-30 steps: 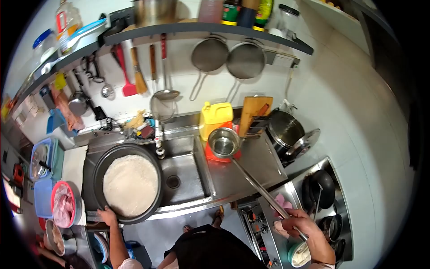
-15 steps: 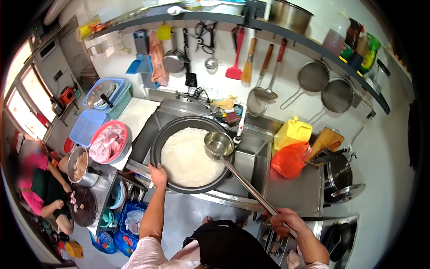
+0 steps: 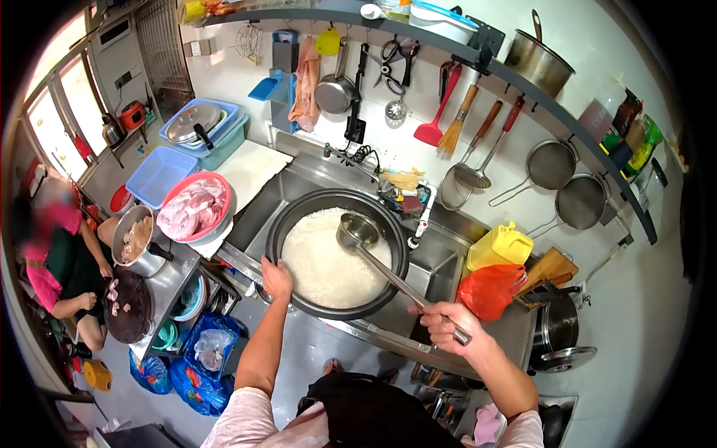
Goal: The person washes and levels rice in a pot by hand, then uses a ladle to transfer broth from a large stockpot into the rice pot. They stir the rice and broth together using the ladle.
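Observation:
A large black basin (image 3: pixel 398 224) stands over the sink, holding pale, cloudy contents (image 3: pixel 321 261) that look like soaked rice. With fingers at the basin's near left rim, my left hand (image 3: pixel 276 279) grips its edge. My right hand (image 3: pixel 452 327) is wrapped around the long metal handle of a ladle (image 3: pixel 394 278). The ladle's round bowl (image 3: pixel 358 230) is over the contents, inside the basin's rim; whether it touches the surface I cannot tell.
Left of the sink stands a pink basin of raw meat (image 3: pixel 196 209) beside a blue basket (image 3: pixel 159 177). A person (image 3: pixel 71 254) works at a round dark chopping board (image 3: pixel 128 305). Right of the sink are a yellow jug (image 3: pixel 499 246) and a red plastic bag (image 3: pixel 491 291).
The ladle has shifted left, deeper over the basin, and my right hand has moved up and closer to it. My left hand stays at the rim. The whole view has turned.

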A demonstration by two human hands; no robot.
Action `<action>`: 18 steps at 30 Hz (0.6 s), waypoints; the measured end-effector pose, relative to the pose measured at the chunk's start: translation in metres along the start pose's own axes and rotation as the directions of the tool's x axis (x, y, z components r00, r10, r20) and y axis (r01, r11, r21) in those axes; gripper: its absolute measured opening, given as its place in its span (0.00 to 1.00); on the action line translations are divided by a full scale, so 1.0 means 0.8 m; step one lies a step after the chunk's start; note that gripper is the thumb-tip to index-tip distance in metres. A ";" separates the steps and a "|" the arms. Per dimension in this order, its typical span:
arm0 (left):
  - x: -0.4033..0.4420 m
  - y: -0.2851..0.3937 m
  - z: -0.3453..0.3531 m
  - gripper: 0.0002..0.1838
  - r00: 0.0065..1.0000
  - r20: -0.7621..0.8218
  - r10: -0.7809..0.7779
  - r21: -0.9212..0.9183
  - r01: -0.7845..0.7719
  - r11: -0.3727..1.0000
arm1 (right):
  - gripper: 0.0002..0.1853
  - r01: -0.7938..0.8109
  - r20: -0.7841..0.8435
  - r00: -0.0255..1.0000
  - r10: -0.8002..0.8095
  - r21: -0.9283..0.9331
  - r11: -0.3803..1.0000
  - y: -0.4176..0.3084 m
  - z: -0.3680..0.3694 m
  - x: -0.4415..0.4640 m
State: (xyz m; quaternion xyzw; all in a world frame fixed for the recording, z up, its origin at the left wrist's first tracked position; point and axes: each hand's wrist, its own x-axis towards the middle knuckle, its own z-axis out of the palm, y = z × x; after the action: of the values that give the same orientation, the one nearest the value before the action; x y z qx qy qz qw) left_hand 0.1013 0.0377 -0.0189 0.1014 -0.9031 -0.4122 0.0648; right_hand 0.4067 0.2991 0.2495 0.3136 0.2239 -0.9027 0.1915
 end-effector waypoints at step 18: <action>-0.001 0.007 -0.011 0.30 1.000 0.022 -0.015 -0.067 0.016 0.998 | 0.13 -0.127 0.080 0.985 0.150 -0.236 0.963 -0.060 0.071 0.073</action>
State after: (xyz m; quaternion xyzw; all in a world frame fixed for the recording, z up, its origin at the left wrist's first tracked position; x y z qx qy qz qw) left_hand 0.1031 0.0352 -0.0090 0.1018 -0.8885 -0.4440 0.0552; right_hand 0.3137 0.2971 0.2648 0.2598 0.2949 -0.8693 0.2999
